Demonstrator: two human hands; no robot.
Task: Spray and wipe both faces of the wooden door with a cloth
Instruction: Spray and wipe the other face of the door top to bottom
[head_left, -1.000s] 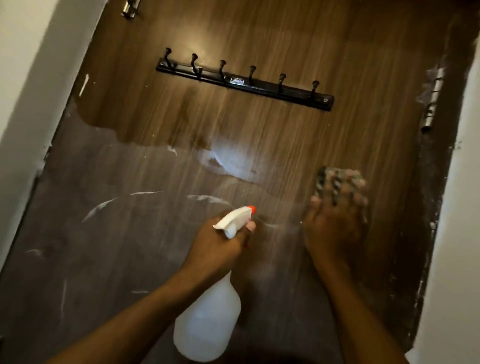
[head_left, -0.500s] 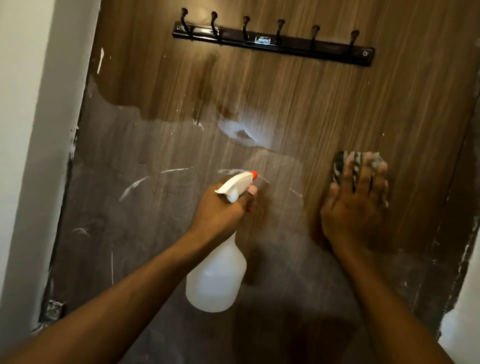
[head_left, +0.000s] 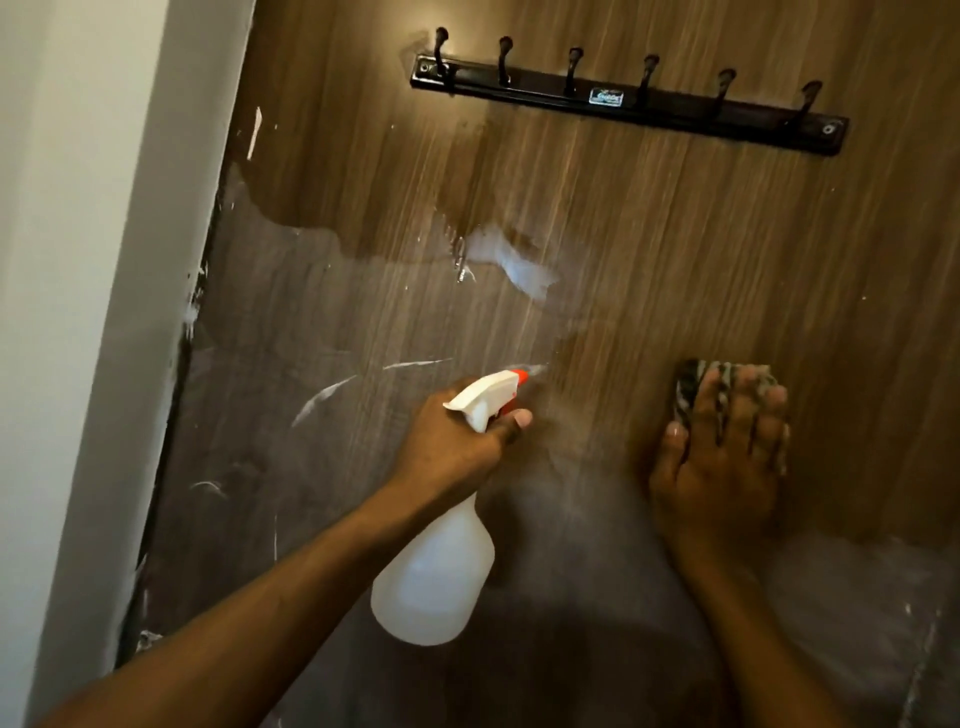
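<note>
While my left grip (head_left: 452, 441) is curled round the neck of the spray bottle (head_left: 434, 582), nozzle aimed at the middle of the door (head_left: 675, 234), my right grip (head_left: 722, 457) presses the cloth (head_left: 696, 384) flat on the wood to the right, fingers straight. I judge it best to mist lightly over the dull film (head_left: 311, 415) on the left, then wipe with the grain in overlapping strokes before drips run
</note>
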